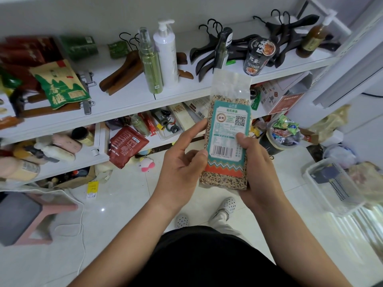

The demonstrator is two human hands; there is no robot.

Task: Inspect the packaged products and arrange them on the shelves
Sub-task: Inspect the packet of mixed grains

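Grain packet (227, 129) upright, label (227, 141) facing camera, held in front of shelves (128, 95). Left hand (182, 164) pinches lower left edge, forefinger straight along side. Right hand (256, 170) grips right edge, thumb on label

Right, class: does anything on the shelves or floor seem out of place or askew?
Yes. A red pouch juts tilted past the lower shelf edge, and a pink toy lies on the floor. The held grain pack looks intact.
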